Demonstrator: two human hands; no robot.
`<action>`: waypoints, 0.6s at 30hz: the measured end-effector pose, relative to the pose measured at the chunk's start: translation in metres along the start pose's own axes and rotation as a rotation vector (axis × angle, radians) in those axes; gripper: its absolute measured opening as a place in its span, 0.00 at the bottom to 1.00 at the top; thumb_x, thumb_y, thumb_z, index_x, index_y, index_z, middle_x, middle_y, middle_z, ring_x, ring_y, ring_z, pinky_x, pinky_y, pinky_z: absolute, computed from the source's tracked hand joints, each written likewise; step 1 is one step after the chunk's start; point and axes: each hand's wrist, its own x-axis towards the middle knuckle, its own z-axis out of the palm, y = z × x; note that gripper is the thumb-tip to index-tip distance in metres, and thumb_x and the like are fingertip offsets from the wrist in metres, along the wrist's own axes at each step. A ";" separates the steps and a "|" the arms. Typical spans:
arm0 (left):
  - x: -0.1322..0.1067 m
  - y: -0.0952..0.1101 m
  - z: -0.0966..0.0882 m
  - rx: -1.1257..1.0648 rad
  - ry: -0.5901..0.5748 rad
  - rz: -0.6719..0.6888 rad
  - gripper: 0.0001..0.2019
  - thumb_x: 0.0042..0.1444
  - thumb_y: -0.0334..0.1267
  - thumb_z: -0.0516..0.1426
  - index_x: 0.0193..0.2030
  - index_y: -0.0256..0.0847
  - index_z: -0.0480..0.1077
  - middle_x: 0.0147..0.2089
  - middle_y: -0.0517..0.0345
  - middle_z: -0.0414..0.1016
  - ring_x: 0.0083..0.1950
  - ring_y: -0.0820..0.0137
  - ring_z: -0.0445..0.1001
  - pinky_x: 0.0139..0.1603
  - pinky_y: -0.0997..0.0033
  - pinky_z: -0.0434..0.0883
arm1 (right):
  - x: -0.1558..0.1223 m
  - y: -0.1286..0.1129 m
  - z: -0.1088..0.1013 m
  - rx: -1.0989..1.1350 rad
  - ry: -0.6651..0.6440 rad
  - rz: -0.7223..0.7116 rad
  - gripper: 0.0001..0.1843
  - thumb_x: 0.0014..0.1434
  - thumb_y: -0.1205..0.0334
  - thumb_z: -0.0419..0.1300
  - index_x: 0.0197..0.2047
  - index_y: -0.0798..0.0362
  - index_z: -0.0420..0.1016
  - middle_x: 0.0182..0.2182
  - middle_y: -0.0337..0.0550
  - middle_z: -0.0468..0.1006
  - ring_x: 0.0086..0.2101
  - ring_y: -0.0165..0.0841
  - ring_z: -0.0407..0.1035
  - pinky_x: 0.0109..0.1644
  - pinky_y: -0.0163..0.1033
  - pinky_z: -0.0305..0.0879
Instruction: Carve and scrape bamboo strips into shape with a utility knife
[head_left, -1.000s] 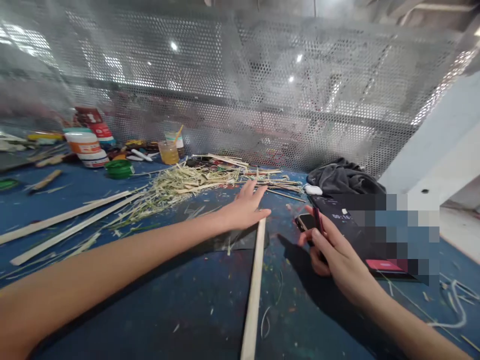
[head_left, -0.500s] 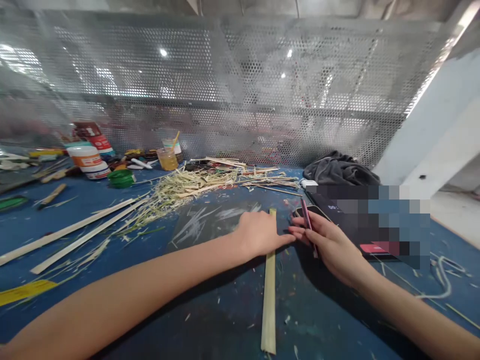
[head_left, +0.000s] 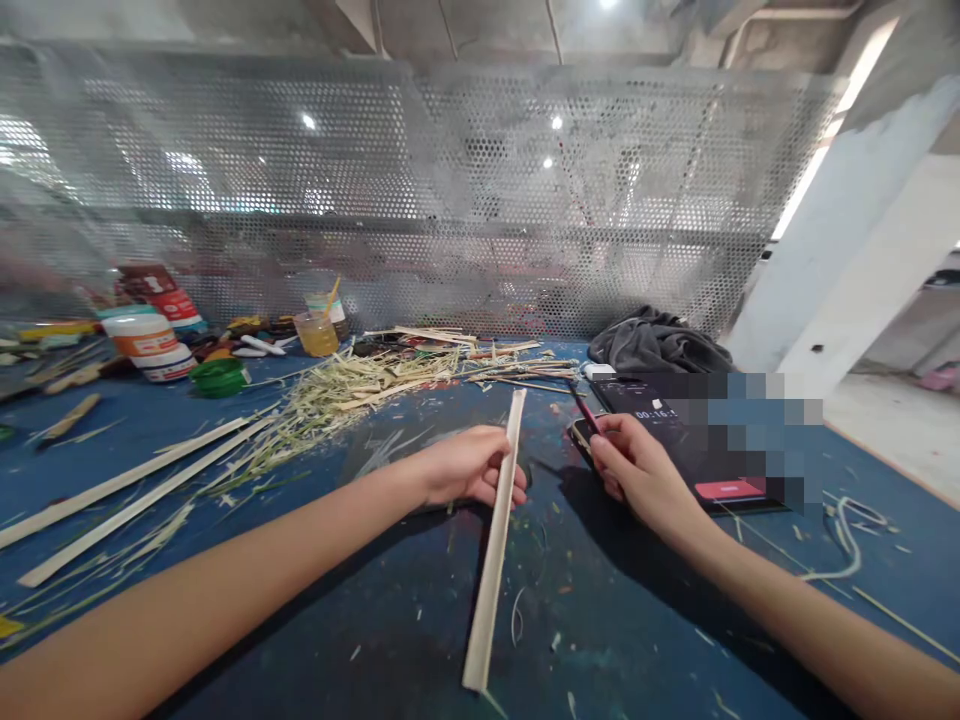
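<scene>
My left hand point(head_left: 466, 466) grips a long pale bamboo strip point(head_left: 491, 570) near its upper end, fingers curled behind it and thumb at the near side. The strip slants slightly, its lower end toward me, over the dark blue tabletop. In my right hand point(head_left: 636, 462) is a slim purplish, pen-like tool point(head_left: 586, 408), pinched between thumb and fingers with its dark end pointing up and left. I cannot make out what kind of tool it is. Right beside these fingers lies a phone point(head_left: 579, 436), partly covered by the hand.
A heap of thin shavings point(head_left: 337, 385) lies at the back, with two pale strips point(head_left: 142, 495) on the left. White tub point(head_left: 150, 343), green lid point(head_left: 219, 376) and plastic cup point(head_left: 316, 334) stand behind. At right are a tablet point(head_left: 660, 430), dark cloth point(head_left: 656, 342) and cord point(head_left: 851, 545).
My left hand has gone from lying over the strip to holding it, and the strip now shows a paler face and leans more. The right-hand tool has tilted left. The view has shifted slightly.
</scene>
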 end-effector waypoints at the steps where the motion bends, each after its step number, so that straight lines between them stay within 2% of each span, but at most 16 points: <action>1: -0.003 -0.003 0.000 -0.057 -0.008 -0.006 0.06 0.60 0.37 0.38 0.36 0.41 0.53 0.25 0.64 0.62 0.21 0.78 0.65 0.25 0.79 0.68 | -0.002 0.000 0.000 -0.112 -0.019 -0.050 0.13 0.59 0.52 0.55 0.42 0.50 0.63 0.22 0.30 0.62 0.19 0.25 0.57 0.20 0.31 0.54; 3: -0.010 -0.009 -0.001 -0.151 -0.026 -0.015 0.08 0.62 0.41 0.39 0.36 0.42 0.53 0.21 0.71 0.52 0.15 0.81 0.51 0.17 0.84 0.57 | -0.005 -0.002 0.001 -0.384 -0.033 -0.174 0.12 0.61 0.56 0.52 0.47 0.51 0.64 0.26 0.34 0.66 0.25 0.28 0.62 0.28 0.34 0.61; 5: -0.016 -0.017 -0.003 -0.234 -0.048 -0.014 0.09 0.63 0.45 0.43 0.37 0.43 0.54 0.20 0.72 0.48 0.14 0.82 0.45 0.14 0.85 0.50 | -0.009 -0.006 0.001 -0.581 -0.033 -0.268 0.15 0.63 0.59 0.49 0.51 0.53 0.63 0.29 0.38 0.70 0.29 0.31 0.66 0.34 0.37 0.63; 8: -0.021 -0.028 -0.007 -0.325 -0.039 -0.005 0.10 0.60 0.46 0.50 0.37 0.43 0.56 0.23 0.69 0.56 0.16 0.82 0.50 0.13 0.85 0.50 | -0.011 -0.009 0.002 -0.710 -0.064 -0.342 0.16 0.64 0.61 0.45 0.53 0.55 0.63 0.32 0.43 0.74 0.31 0.33 0.70 0.36 0.37 0.65; 12: -0.021 -0.039 -0.010 -0.387 -0.026 0.051 0.11 0.61 0.46 0.50 0.39 0.41 0.59 0.26 0.66 0.60 0.18 0.81 0.55 0.14 0.85 0.53 | -0.013 -0.005 0.004 -0.830 -0.088 -0.437 0.16 0.65 0.61 0.44 0.51 0.56 0.65 0.41 0.51 0.77 0.40 0.37 0.73 0.41 0.39 0.66; 14: -0.021 -0.040 -0.009 -0.410 -0.036 0.057 0.09 0.62 0.44 0.48 0.39 0.40 0.59 0.25 0.67 0.59 0.17 0.82 0.53 0.14 0.85 0.53 | -0.013 -0.001 0.005 -0.860 -0.096 -0.445 0.15 0.66 0.61 0.44 0.49 0.56 0.67 0.42 0.51 0.78 0.41 0.38 0.73 0.41 0.39 0.66; 18: -0.022 -0.037 -0.006 -0.412 -0.010 -0.024 0.08 0.64 0.39 0.45 0.36 0.40 0.58 0.21 0.71 0.50 0.16 0.83 0.41 0.13 0.86 0.42 | -0.013 0.001 0.010 -0.916 -0.090 -0.378 0.17 0.66 0.60 0.44 0.48 0.55 0.69 0.39 0.50 0.78 0.37 0.38 0.74 0.38 0.39 0.67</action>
